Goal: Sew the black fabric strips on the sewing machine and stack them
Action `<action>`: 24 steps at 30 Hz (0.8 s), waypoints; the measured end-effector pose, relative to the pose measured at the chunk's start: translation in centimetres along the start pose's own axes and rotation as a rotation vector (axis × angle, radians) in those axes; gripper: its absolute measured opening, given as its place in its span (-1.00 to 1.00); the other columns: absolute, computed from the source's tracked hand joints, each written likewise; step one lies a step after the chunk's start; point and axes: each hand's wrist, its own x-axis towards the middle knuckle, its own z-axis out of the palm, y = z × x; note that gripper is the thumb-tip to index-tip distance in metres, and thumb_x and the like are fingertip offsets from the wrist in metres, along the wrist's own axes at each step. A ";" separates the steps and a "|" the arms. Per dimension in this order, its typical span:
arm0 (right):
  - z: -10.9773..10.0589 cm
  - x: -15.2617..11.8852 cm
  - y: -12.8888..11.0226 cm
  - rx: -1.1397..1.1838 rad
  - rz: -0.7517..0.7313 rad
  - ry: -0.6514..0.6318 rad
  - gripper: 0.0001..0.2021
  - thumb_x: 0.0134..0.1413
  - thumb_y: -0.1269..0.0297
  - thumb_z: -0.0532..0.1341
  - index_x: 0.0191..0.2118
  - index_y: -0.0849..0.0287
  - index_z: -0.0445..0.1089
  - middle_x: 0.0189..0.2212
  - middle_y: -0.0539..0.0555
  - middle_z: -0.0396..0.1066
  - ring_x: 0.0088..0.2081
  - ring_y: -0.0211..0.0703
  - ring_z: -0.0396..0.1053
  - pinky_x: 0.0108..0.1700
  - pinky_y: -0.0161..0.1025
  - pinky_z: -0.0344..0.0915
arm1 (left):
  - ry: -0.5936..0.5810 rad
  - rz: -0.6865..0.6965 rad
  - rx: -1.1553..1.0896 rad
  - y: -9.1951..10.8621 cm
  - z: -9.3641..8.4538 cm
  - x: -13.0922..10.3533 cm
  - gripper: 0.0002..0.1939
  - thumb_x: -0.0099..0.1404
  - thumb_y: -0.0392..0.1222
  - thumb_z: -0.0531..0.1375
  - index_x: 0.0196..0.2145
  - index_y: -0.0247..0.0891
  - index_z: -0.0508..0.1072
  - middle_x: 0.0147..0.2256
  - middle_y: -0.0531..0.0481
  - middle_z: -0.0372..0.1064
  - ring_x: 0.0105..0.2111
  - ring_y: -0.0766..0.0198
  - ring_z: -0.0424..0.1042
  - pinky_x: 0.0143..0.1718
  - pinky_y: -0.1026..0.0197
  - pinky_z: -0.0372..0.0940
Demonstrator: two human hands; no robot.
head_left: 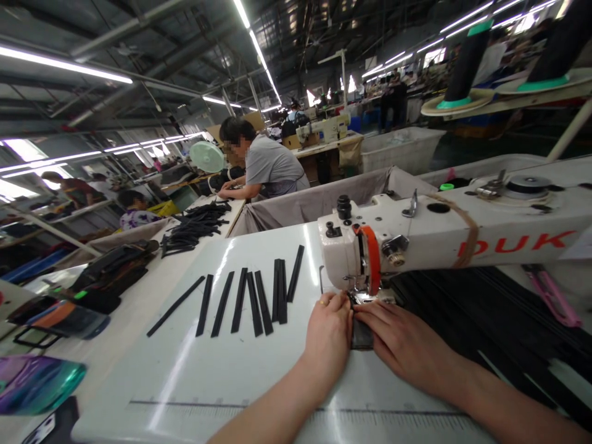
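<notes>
My left hand (329,336) and right hand (407,348) lie flat on the desk (222,376), side by side, right in front of the sewing machine (444,237). Between them sits a small dark piece (361,336), its far end tucked under the presser foot (365,298). I grip nothing: the fingers of both hands are stretched out and pressed down on the piece, the left along its left edge, the right across its right side and top. Holding it this way keeps it flat and square to the needle, with my fingertips close to the foot but not under it.

To the left, further out on the desk, lies a row of about 8 black strips (254,299), fanned out roughly parallel and well apart from my hands, so each is easy to pick off singly. Far left of them is a loose pile (194,225) of more black strips. On the right, under the machine arm, a wide spread of black material (485,308) lies beside my right forearm, with pink snips (552,296) resting on it within reach.

At the far end of the next desk a person (263,163) in a grey shirt bends over their own work.
</notes>
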 end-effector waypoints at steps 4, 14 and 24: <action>-0.2 -0.1 -0.1 0.040 0.019 0.005 -0.65 0.08 0.56 0.06 -0.03 0.22 0.38 -0.09 0.19 0.47 -0.07 0.00 0.42 0.00 0.01 0.42 | -0.008 -0.002 0.029 0.4 0.1 -0.3 -0.77 0.43 -0.36 0.00 -0.24 -0.29 0.45 -0.16 -0.12 0.44 -0.19 0.11 0.36 -0.08 0.00 0.37; 0.2 -0.8 0.6 0.021 0.013 0.016 -0.62 0.14 0.53 0.06 0.04 0.20 0.40 -0.01 0.17 0.46 -0.01 -0.03 0.40 0.05 -0.02 0.39 | 0.016 -0.333 0.289 -6.6 -2.9 0.0 -0.50 0.37 -0.46 -0.06 0.19 -0.19 0.30 0.24 -0.10 0.24 0.30 0.00 0.10 0.31 -0.32 -0.13; 0.7 -1.0 0.7 0.032 0.026 -0.002 -0.63 0.13 0.52 0.08 0.04 0.19 0.40 0.02 0.15 0.44 0.01 -0.03 0.39 0.06 -0.03 0.39 | 0.045 -0.186 0.322 -7.3 -3.1 1.1 -0.49 0.31 -0.51 -0.03 0.15 -0.22 0.35 0.29 -0.15 0.15 0.35 0.04 -0.03 0.33 -0.26 -0.12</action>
